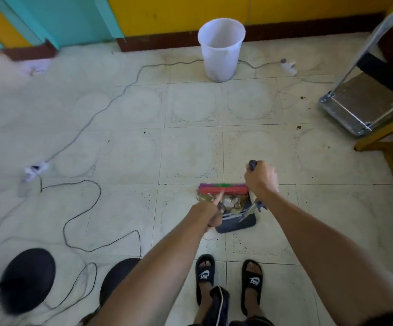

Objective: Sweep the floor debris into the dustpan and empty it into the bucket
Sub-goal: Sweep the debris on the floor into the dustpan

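Note:
A dark blue dustpan [245, 223] rests on the tiled floor just ahead of my feet, with a heap of debris [229, 203] at its mouth. A broom head [223, 189], red with purple and green bristles, lies across the far side of the heap. My left hand [208, 214] grips the pink broom stick low down. My right hand [261, 180] is closed around the top of the upright dustpan handle. A white plastic bucket [221, 49] stands far ahead by the wall, apart from everything.
Grey and black cables [82, 208] snake over the floor at left, with plug adapters. Two black round bases [27, 280] sit at lower left. A metal-framed stand [353, 114] and yellow wooden legs [388, 142] occupy the right. My sandalled feet [228, 271] stand behind the dustpan.

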Tool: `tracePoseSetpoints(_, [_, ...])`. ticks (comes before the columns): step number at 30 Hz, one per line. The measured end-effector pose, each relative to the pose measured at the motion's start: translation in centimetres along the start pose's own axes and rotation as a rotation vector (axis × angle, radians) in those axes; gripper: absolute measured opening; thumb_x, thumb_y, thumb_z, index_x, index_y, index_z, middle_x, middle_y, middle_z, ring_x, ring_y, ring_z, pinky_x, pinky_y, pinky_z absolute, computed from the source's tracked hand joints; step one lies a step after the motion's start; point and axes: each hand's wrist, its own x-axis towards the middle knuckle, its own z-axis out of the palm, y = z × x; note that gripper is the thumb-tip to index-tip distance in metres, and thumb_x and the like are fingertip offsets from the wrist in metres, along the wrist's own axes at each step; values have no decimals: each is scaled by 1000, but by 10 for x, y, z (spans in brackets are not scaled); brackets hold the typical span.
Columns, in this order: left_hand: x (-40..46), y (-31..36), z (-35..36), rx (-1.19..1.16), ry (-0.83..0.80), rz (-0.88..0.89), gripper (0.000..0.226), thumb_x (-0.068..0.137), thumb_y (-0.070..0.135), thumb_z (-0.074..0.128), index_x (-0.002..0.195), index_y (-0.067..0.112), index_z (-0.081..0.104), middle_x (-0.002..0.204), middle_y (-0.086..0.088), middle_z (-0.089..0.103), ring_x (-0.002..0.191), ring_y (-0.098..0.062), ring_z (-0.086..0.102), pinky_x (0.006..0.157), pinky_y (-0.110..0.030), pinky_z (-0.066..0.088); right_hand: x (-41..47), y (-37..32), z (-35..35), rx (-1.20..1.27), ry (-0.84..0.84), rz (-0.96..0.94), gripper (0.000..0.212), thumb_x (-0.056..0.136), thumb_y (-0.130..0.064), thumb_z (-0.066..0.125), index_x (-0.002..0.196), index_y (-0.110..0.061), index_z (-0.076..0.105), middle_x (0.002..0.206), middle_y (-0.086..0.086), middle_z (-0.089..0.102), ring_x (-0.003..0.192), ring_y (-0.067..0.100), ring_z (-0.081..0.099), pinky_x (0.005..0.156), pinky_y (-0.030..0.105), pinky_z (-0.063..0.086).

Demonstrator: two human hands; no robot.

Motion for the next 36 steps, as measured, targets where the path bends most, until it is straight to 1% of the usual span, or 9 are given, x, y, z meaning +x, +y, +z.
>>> tracePoseSetpoints(2, [-7, 2, -8, -15, -1, 36, 65, 99, 14, 42, 153, 19, 6, 119, -14, 55, 50, -11, 40, 28, -14, 36, -4, 3, -5, 11, -25, -8, 25, 100, -19, 47, 88, -2, 60, 77, 12, 62, 58, 20, 56, 51, 26, 45])
tracePoseSetpoints(5, [-17, -2, -26, -50, 88, 3, 50, 99, 23, 45, 145, 11, 30, 82, -7, 47, 51, -11, 40, 31, -18, 36, -15, 10, -13, -29, -77, -36, 32, 98, -15, 48, 66, -10, 48, 62, 5, 50, 50, 16, 47, 45, 22, 37])
tracePoseSetpoints(16, [-3, 25, -44, 359, 522, 156, 40, 92, 11, 47, 132, 13, 53, 69, -2, 47, 48, -14, 49, 38, -26, 35, -53, 71, -25, 28, 1, 83, 39, 93, -14, 48, 57, -22, 36, 55, -2, 47, 44, 9, 45, 39, 17, 33])
tracePoseSetpoints(19, [26, 48, -20, 404, 546, 212, 40, 91, 14, 53, 131, 16, 55, 67, 2, 43, 49, -11, 44, 37, -25, 30, -54, 80, -17, 39, 10, 96, 37, 94, -16, 49, 58, -22, 45, 57, -3, 52, 46, 9, 52, 41, 18, 40])
tracePoseSetpoints(24, [56, 80, 18, 315, 476, 175, 34, 93, 21, 59, 127, 16, 59, 65, 2, 46, 44, -8, 40, 29, -22, 26, -49, 81, -5, 36, 2, 158, 14, 92, -16, 51, 82, -10, 59, 73, 6, 65, 65, 22, 67, 62, 39, 60])
tracePoseSetpoints(27, [55, 77, 42, 111, 353, 85, 30, 96, 18, 55, 124, 8, 59, 81, -3, 60, 52, -13, 45, 29, -21, 26, -48, 83, -2, 32, 57, 132, 19, 91, -14, 55, 73, -19, 53, 66, 0, 63, 54, 13, 64, 51, 31, 59])
tracePoseSetpoints(31, [36, 56, 42, 40, 235, -6, 39, 97, 17, 51, 135, 10, 48, 84, 0, 60, 43, -9, 40, 23, -19, 27, -48, 81, -4, 40, 86, 137, 18, 96, -26, 53, 80, -18, 57, 70, 1, 63, 58, 18, 65, 58, 39, 61])
tracePoseSetpoints(33, [15, 50, 32, 38, 154, 60, 49, 99, 9, 44, 146, 11, 29, 118, -7, 62, 47, -9, 40, 23, -16, 32, -49, 74, -5, 25, 78, 122, 21, 97, -24, 53, 77, -17, 57, 69, 3, 62, 58, 19, 65, 57, 39, 61])
tracePoseSetpoints(36, [-4, 60, 30, 34, -33, 98, 52, 99, 8, 42, 147, 18, 22, 151, -12, 35, 49, -12, 39, 26, -19, 39, -38, 68, -12, 16, 114, 109, 21, 98, -26, 50, 86, -12, 60, 71, 6, 61, 58, 20, 63, 50, 32, 56])
